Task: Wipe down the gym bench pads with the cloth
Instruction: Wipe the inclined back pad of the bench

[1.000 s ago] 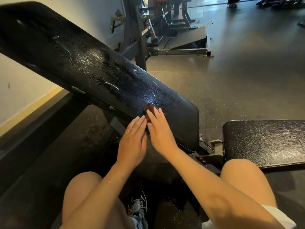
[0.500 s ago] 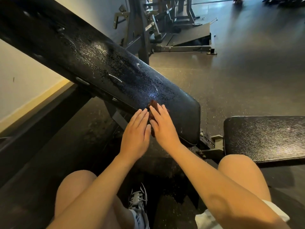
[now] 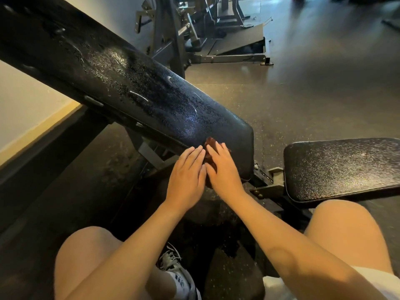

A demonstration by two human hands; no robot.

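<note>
The long black back pad (image 3: 134, 92) slopes down from upper left to centre, wet with droplets and streaks. At its lower end, a dark reddish-brown cloth (image 3: 210, 146) lies mostly hidden under my hands. My right hand (image 3: 224, 169) presses flat on the cloth with straight fingers. My left hand (image 3: 187, 176) lies flat beside it, fingers straight, touching the cloth's left edge and the pad's lower rim. The black seat pad (image 3: 342, 167) sits level at the right, speckled with droplets.
The bench's metal hinge bracket (image 3: 268, 180) joins the two pads. Grey gym machines (image 3: 194, 35) stand on the dark rubber floor behind. A pale wall with a yellow skirting (image 3: 39, 131) runs along the left. My bare knees and a sneaker (image 3: 175, 271) fill the bottom.
Both hands with the cloth have slid a little down the back pad toward its lower end. The view has shifted slightly.
</note>
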